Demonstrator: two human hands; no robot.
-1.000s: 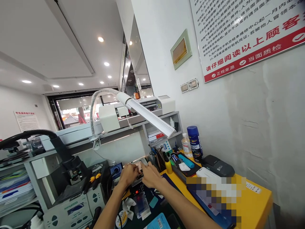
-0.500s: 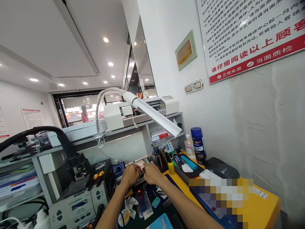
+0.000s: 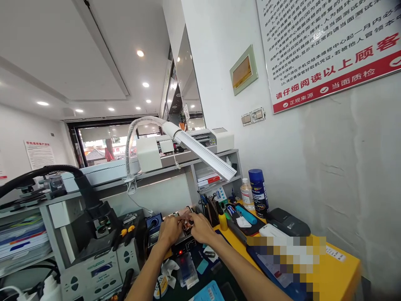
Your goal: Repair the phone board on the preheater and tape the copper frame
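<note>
My left hand (image 3: 171,230) and my right hand (image 3: 201,228) meet over a small coppery, dark-edged piece (image 3: 187,224) at the back of the bench. Its kind is too small to make out. The fingers of both hands are bent in toward it and look pinched, their tips partly hidden. Under the hands sits a dark device with a lit red light (image 3: 181,252). To the left of my left hand is a blue box with a round opening (image 3: 154,223). A yellow bottle (image 3: 222,221) stands right of my right hand.
A grey control station (image 3: 94,274) stands at left, beneath a black-hosed arm (image 3: 89,194). A white lamp (image 3: 205,154) hangs over the bench. At right are a blue spray can (image 3: 258,192) and a clear bottle (image 3: 246,194). Clear plastic packets (image 3: 188,269) lie in front.
The view has shifted slightly. Both hands stay at the same spot, with small finger movements; more of the coppery piece shows between them now.
</note>
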